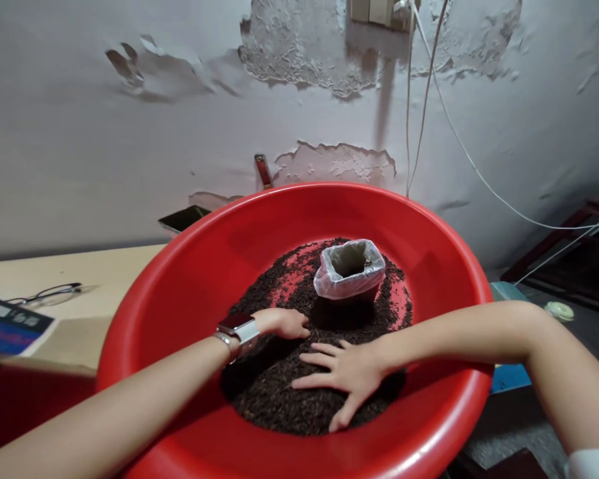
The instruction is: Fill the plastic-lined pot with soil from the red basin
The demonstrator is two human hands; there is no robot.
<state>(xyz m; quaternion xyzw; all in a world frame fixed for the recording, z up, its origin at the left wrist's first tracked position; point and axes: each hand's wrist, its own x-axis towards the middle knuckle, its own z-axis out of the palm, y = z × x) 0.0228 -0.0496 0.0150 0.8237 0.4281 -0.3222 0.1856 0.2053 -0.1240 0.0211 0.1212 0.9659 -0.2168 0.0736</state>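
Note:
A large red plastic basin fills the middle of the view, with a heap of dark loose leaves spread over its bottom. A small box lined with a clear plastic bag stands upright on the leaves at the far side. My left hand, with a watch on the wrist, rests curled on the leaves just left of the box. Flat on the heap nearer to me lies my right hand, fingers spread and palm down. Neither hand holds anything that I can see.
The basin rests on a pale wooden table against a peeling wall. Glasses and a printed booklet lie at the left. A dark phone lies behind the basin. White cables hang from a wall socket.

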